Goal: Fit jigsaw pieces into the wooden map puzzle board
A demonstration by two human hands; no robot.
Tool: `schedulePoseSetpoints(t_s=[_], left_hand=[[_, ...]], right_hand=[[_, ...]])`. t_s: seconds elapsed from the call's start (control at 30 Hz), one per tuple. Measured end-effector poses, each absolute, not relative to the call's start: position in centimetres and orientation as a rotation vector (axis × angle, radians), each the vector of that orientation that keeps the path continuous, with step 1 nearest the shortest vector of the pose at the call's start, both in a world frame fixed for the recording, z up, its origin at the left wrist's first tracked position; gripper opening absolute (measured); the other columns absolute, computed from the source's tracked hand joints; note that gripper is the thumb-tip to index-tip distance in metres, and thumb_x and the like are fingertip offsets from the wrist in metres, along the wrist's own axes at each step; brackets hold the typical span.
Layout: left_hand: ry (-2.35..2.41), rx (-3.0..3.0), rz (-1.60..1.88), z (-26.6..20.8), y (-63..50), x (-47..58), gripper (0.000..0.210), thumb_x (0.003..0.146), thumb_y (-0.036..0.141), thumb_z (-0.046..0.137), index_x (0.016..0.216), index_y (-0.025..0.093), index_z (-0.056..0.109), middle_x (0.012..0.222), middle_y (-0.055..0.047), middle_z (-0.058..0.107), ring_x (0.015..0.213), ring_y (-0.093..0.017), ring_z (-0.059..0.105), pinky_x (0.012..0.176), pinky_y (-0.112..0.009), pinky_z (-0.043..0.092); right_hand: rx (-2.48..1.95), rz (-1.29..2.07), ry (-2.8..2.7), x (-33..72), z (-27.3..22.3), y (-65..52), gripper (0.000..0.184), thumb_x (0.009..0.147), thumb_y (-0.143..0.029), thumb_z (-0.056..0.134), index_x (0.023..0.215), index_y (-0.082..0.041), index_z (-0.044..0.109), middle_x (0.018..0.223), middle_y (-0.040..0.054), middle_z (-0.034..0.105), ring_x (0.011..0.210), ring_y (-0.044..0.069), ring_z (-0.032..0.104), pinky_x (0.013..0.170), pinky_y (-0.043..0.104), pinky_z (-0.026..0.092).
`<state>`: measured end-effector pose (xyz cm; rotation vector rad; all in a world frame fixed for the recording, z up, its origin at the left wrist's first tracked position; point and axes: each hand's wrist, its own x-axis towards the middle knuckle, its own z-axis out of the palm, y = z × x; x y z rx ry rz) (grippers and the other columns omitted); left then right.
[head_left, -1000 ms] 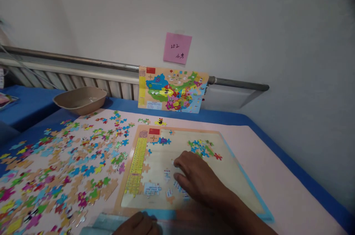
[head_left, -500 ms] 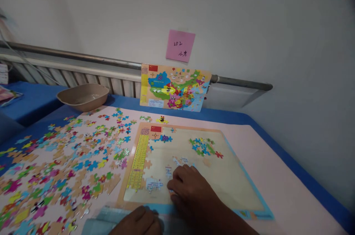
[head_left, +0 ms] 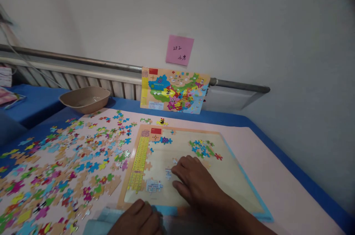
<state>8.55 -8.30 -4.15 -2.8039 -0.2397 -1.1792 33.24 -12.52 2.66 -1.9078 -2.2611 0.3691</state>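
My right hand (head_left: 194, 181) is over the lower middle of the puzzle board (head_left: 230, 187). Its fingers bend down over light-coloured puzzle pieces, and the thumb stands apart from them, with nothing visible in the gap. Just left of the fingertips lies a pale piece with printed text (head_left: 168, 173). Farther left, a joined block of text pieces (head_left: 154, 186) sits near the yellow strip (head_left: 138, 164). My left hand (head_left: 138, 219) rests at the board's near edge with curled fingers; whatever is under them is hidden. A joined cluster of blue and green pieces (head_left: 201, 148) lies at the board's upper right.
Many loose puzzle pieces (head_left: 83, 164) spread over the pink surface to the left. Behind them stands a brown basin (head_left: 85, 100). A printed map sheet (head_left: 176, 90) hangs on the metal rail (head_left: 241, 86), below a pink note (head_left: 179, 50).
My right hand has moved slightly up and right, and its thumb has come away from the fingers. The left hand stays nearly in place. The view has shifted slightly.
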Motion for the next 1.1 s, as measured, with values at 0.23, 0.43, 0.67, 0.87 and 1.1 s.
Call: schedulePoseSetpoints(t_s=[0.23,0.43,0.67,0.87,1.1], left_hand=[[-0.424,-2.684,-1.130,-2.1,-7.1,8.1,0.040,0.117,0.022,0.033,0.098,0.020,0.067,0.108,-0.002,0.078,0.102,-0.022,0.063,0.094,-0.039,0.043],[-0.453,-2.749,-0.991,-3.9,-7.0,7.5,0.015,0.110,0.027,0.056,0.104,0.021,0.068,0.117,-0.003,0.077,0.111,-0.023,0.062,0.100,-0.039,0.043],[-0.452,-2.796,-0.912,-4.2,-7.0,7.2,0.009,0.107,0.028,0.063,0.105,0.021,0.068,0.120,-0.003,0.076,0.111,-0.024,0.063,0.103,-0.040,0.044],[-0.438,-2.787,-0.960,-3.2,-7.1,7.5,0.028,0.109,0.046,0.059,0.103,0.021,0.069,0.114,-0.002,0.078,0.107,-0.024,0.064,0.102,-0.041,0.042],[-0.437,-2.801,-0.981,-2.8,-7.2,7.7,0.060,0.113,0.068,0.037,0.099,0.019,0.069,0.112,-0.004,0.079,0.104,-0.025,0.064,0.102,-0.044,0.039]], right_hand=[[-1.955,0.311,-2.247,32.2,1.9,-11.0,0.026,0.098,-0.025,0.086,0.118,-0.018,0.071,0.121,0.0100,0.066,0.111,0.032,0.055,0.100,0.047,0.035],[-1.887,0.292,-2.231,32.5,1.1,-11.3,0.027,0.097,-0.025,0.085,0.119,-0.018,0.070,0.121,0.0099,0.065,0.111,0.032,0.054,0.100,0.047,0.034],[-1.867,0.322,-2.199,32.1,0.8,-11.4,0.027,0.091,-0.018,0.086,0.114,-0.018,0.070,0.116,0.0089,0.067,0.107,0.031,0.055,0.099,0.045,0.035],[-1.784,0.271,-2.158,31.3,-0.1,-12.6,0.031,0.083,-0.015,0.090,0.106,-0.017,0.069,0.111,0.0090,0.067,0.107,0.031,0.056,0.101,0.046,0.035],[-1.745,0.262,-2.168,31.0,-0.4,-12.9,0.034,0.082,-0.017,0.093,0.105,-0.016,0.068,0.108,0.0087,0.067,0.106,0.031,0.057,0.101,0.046,0.036]])
